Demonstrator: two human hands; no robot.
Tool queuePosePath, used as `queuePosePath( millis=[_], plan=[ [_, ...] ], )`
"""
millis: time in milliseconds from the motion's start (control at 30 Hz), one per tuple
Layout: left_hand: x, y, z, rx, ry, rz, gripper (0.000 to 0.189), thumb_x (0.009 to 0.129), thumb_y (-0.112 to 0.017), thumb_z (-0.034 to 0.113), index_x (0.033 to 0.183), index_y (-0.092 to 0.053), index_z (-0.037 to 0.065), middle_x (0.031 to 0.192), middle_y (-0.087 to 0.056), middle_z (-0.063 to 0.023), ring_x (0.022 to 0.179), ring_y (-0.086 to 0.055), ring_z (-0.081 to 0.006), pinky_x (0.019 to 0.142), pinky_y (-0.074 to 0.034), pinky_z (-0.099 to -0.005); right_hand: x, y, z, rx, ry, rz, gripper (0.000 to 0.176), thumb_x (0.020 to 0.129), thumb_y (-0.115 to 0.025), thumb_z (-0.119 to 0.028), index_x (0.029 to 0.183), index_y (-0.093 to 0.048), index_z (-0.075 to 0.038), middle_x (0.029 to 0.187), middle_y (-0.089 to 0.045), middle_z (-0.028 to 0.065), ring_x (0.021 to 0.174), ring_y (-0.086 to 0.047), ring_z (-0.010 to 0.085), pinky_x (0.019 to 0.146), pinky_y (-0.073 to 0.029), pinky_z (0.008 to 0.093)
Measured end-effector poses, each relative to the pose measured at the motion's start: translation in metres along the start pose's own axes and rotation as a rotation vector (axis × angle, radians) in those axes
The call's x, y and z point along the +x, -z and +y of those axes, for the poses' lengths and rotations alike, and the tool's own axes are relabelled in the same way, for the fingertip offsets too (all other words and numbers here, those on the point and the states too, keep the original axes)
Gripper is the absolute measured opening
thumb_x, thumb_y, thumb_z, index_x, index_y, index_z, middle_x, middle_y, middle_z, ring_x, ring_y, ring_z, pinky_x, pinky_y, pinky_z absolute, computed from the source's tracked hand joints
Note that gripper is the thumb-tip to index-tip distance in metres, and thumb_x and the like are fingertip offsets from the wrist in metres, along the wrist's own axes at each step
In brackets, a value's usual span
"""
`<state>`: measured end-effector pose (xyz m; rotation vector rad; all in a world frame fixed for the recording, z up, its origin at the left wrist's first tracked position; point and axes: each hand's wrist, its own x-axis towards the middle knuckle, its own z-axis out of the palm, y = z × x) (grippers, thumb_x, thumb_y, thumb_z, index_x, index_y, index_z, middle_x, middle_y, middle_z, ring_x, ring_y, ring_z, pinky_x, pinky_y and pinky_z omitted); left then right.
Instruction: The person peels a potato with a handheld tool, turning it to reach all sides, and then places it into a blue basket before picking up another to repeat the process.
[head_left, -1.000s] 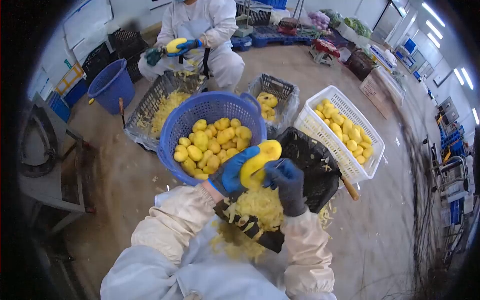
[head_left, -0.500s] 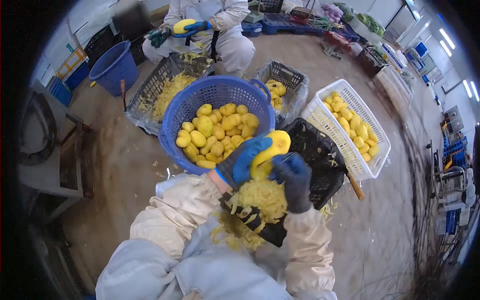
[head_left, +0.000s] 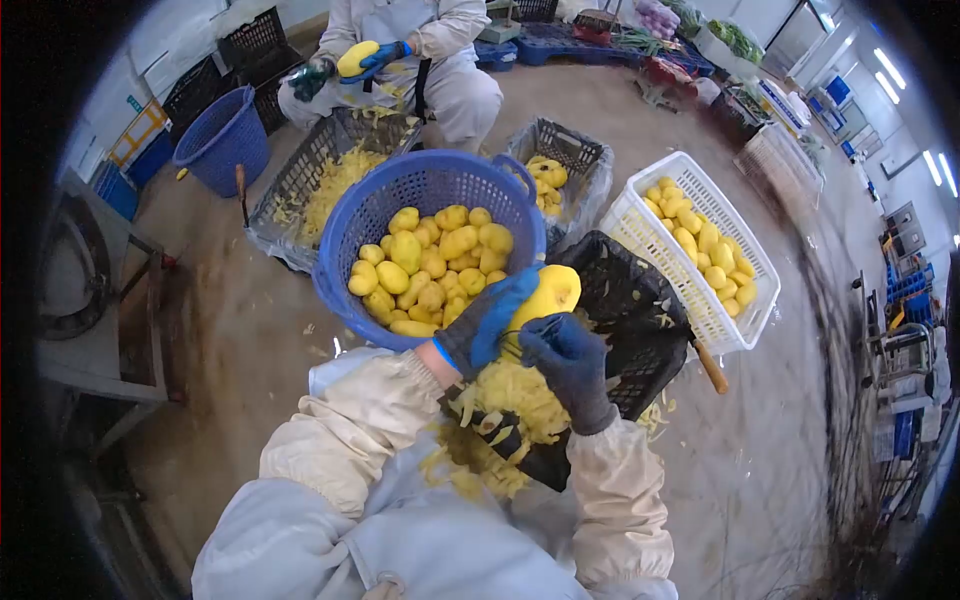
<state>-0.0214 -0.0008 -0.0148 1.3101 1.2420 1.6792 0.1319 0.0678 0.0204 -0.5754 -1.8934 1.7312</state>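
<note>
My left hand (head_left: 492,322), in a blue and dark glove, is wrapped round a large peeled yellow potato (head_left: 553,292). Against the potato's lower right side is my right hand (head_left: 568,358), gloved too, its fingers closed; a thin dark tool, mostly hidden, seems to be in it. Pale peelings (head_left: 522,398) lie heaped below both hands on a black-lined crate (head_left: 640,345). Left of my left hand, a blue perforated basket (head_left: 345,222) holds several yellow potatoes (head_left: 460,242).
A white crate (head_left: 768,300) of peeled potatoes stands at the right. Beyond the basket are two lined dark crates, one with peelings (head_left: 335,190), one with potatoes (head_left: 547,172). A person (head_left: 440,75) sits across, holding a potato. A wooden handle (head_left: 710,367) sticks out beside the black-lined crate.
My right hand has moved slightly left and down along the potato. The person across has shifted the held potato a little. The whole view has moved slightly.
</note>
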Motion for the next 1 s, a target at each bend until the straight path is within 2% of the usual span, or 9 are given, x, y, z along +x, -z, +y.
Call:
queuePosePath(
  millis=[33, 233, 333, 500, 633, 700, 767, 900, 1000],
  plan=[
    [0.002, -0.004, -0.001, -0.534, 0.306, 0.021, 0.054, 0.099, -0.045, 0.031, 0.139, -0.036, -0.005, 0.131, -0.051, -0.0111, 0.117, -0.052, -0.0165, 0.103, -0.039, -0.0318, 0.003, 0.0, 0.002, -0.069, 0.038, 0.042, 0.007, 0.085, -0.068, -0.006, 0.087, -0.064, -0.001, 0.071, -0.062, 0.0031, 0.061, -0.059, 0.0083, 0.054, -0.045, 0.0214],
    [0.002, -0.015, 0.008, -0.438, 0.338, -0.029, 0.055, 0.099, -0.046, 0.032, 0.14, -0.036, -0.004, 0.135, -0.049, -0.0116, 0.12, -0.048, -0.0145, 0.104, -0.038, -0.0297, 0.013, 0.022, -0.008, 0.154, -0.252, 0.203, 0.013, 0.087, -0.066, -0.015, 0.088, -0.062, -0.003, 0.066, -0.062, 0.0037, 0.052, -0.054, 0.0066, 0.046, -0.038, 0.0186],
    [0.005, -0.018, 0.008, -0.403, 0.252, 0.003, 0.053, 0.099, -0.047, 0.033, 0.139, -0.039, -0.001, 0.131, -0.053, -0.0109, 0.118, -0.05, -0.0147, 0.102, -0.04, -0.0302, 0.012, 0.024, -0.014, 0.209, -0.195, 0.162, 0.012, 0.086, -0.066, -0.014, 0.087, -0.062, -0.003, 0.066, -0.062, 0.003, 0.051, -0.054, 0.0065, 0.045, -0.037, 0.0178],
    [0.008, -0.02, 0.009, -1.391, 0.488, -0.25, 0.055, 0.098, -0.047, 0.039, 0.14, -0.038, 0.004, 0.124, -0.057, -0.0095, 0.109, -0.058, -0.0178, 0.094, -0.047, -0.0331, 0.002, 0.018, -0.029, 0.181, -0.167, 0.171, 0.011, 0.086, -0.066, -0.014, 0.087, -0.062, -0.003, 0.065, -0.062, 0.0028, 0.05, -0.053, 0.0064, 0.045, -0.037, 0.0181],
    [0.006, -0.026, 0.014, -1.219, 0.519, -0.257, 0.053, 0.098, -0.048, 0.036, 0.138, -0.04, 0.003, 0.122, -0.059, -0.0106, 0.105, -0.06, -0.0179, 0.092, -0.049, -0.0329, 0.003, 0.033, -0.024, 0.09, -0.251, 0.21, 0.01, 0.087, -0.065, -0.014, 0.085, -0.064, -0.004, 0.07, -0.063, 0.003, 0.057, -0.056, 0.0066, 0.05, -0.042, 0.019],
    [0.004, -0.032, 0.041, -0.992, 0.579, -0.123, 0.055, 0.096, -0.052, 0.036, 0.137, -0.041, 0.001, 0.122, -0.059, -0.012, 0.102, -0.062, -0.0208, 0.089, -0.052, -0.0356, 0.016, 0.064, -0.01, 0.097, -0.069, 0.348, 0.011, 0.087, -0.065, -0.014, 0.083, -0.064, -0.004, 0.07, -0.062, 0.0019, 0.057, -0.055, 0.0065, 0.051, -0.042, 0.021],
    [-0.003, -0.03, 0.037, -0.947, 0.571, -0.204, 0.059, 0.094, -0.055, 0.038, 0.138, -0.04, 0.002, 0.123, -0.057, -0.0132, 0.102, -0.063, -0.0258, 0.087, -0.053, -0.0401, 0.028, 0.1, 0.025, -0.114, 0.056, 0.635, 0.012, 0.087, -0.063, -0.016, 0.082, -0.064, -0.005, 0.069, -0.061, 0.0015, 0.056, -0.053, 0.007, 0.052, -0.042, 0.022],
    [0.002, -0.015, 0.019, -0.918, 0.613, -0.168, 0.064, 0.092, -0.054, 0.045, 0.141, -0.037, 0.008, 0.127, -0.055, -0.0156, 0.104, -0.062, -0.0354, 0.086, -0.054, -0.0451, 0.022, 0.104, 0.014, 0.163, 0.03, 0.615, 0.013, 0.087, -0.064, -0.017, 0.083, -0.064, -0.005, 0.07, -0.062, 0.0022, 0.057, -0.054, 0.008, 0.053, -0.042, 0.0211],
    [0.006, -0.008, 0.004, -1.06, 0.627, -0.063, 0.072, 0.089, -0.057, 0.051, 0.145, -0.032, 0.013, 0.133, -0.052, -0.0141, 0.107, -0.06, -0.0396, 0.084, -0.053, -0.0516, 0.013, 0.06, -0.028, 0.148, -0.118, 0.337, 0.016, 0.088, -0.064, -0.019, 0.088, -0.063, -0.003, 0.074, -0.064, 0.0031, 0.064, -0.059, 0.0097, 0.059, -0.046, 0.0225]
  ],
)
